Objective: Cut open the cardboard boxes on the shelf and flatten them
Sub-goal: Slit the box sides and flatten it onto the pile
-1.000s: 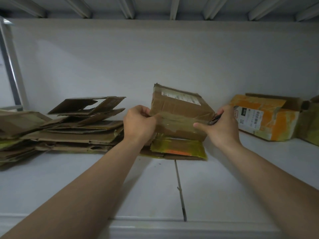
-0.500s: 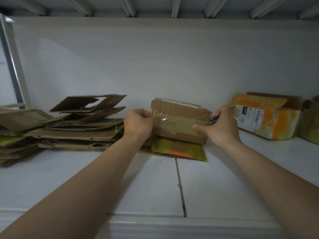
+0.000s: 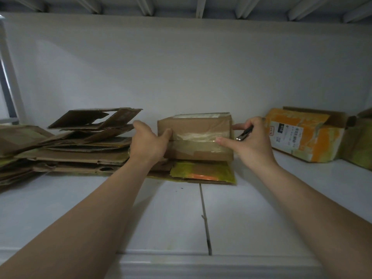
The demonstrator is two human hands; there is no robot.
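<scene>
A small brown cardboard box [image 3: 196,127] with clear tape across its seam rests on a flattened yellow-green piece [image 3: 203,172] at the middle of the white shelf [image 3: 173,214]. My left hand [image 3: 149,143] grips the box's left end, thumb on the front face. My right hand [image 3: 251,143] presses its thumb on the tape at the box's right end and holds a dark cutter [image 3: 244,133] between its fingers, tip pointing down-left.
A pile of flattened cardboard [image 3: 80,146] lies to the left. An orange-and-yellow box with a label [image 3: 302,133] stands at the right, another box [image 3: 362,141] beyond it. The wall is close behind, ceiling ribs above.
The box has been tipped down from a tilted, raised pose to lie level on the flattened piece, its taped seam now facing me. Both hands stayed on its ends.
</scene>
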